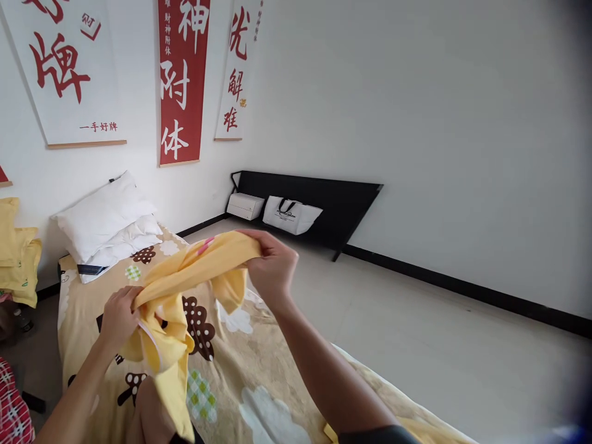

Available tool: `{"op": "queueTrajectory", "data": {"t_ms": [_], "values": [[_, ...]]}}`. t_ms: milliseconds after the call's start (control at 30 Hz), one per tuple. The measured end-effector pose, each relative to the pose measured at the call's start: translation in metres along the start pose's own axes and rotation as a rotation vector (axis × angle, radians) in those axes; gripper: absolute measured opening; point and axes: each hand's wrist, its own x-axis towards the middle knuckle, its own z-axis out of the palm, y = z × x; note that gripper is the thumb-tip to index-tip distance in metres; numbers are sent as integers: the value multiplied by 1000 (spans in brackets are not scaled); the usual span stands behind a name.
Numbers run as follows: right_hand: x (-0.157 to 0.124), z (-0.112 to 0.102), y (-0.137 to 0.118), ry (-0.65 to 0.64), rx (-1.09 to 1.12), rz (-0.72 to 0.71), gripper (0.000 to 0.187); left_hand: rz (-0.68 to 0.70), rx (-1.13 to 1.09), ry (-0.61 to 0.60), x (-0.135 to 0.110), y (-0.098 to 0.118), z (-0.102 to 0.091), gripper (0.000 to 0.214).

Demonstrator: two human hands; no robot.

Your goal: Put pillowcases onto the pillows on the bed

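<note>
A yellow garment [194, 277] with pink trim hangs stretched between my two hands above the bed. My left hand [119, 314] is closed on its lower left end, where the cloth bunches and droops. My right hand [272, 265] is closed on the upper right end, fingers pinching the fabric. Under them lies a beige blanket [231, 382] printed with brown trees and white clouds, spread over the bed.
Two white pillows [104, 222] lie at the head of the bed by the wall. Folded yellow cloth [16, 253] is stacked at the left edge. A black panel [324, 197], a white bag [289, 216] and a white box [245, 205] stand by the far wall. Calligraphy banners [182, 80] hang above.
</note>
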Motion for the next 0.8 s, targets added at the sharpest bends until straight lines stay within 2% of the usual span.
{"op": "queueTrajectory", "data": {"t_ms": [100,200,267,400,533,600,667,733,800], "values": [[13,-2,9,99,42,26,41,-167,-153,29,-3,-22,-12,26],[23,-2,22,36,69,149,38,-245,-287,36,-4,-35,-30,28],[27,-4,31,-21,59,219,37,-262,-286,45,-2,-36,-49,31],[32,-9,49,-134,-11,254,37,-190,-210,55,3,-27,-93,26],[32,-13,63,-238,-62,191,32,-111,0,20,4,-22,-128,28],[31,-15,67,-361,-105,182,32,-143,135,75,3,-26,-137,30],[29,-16,69,-566,-114,248,30,-212,168,109,1,-32,-143,32],[28,-17,70,-743,-89,362,26,-297,65,45,0,-37,-147,34],[27,-19,69,-838,-26,465,23,-384,-113,-84,-2,-40,-151,39]]}}
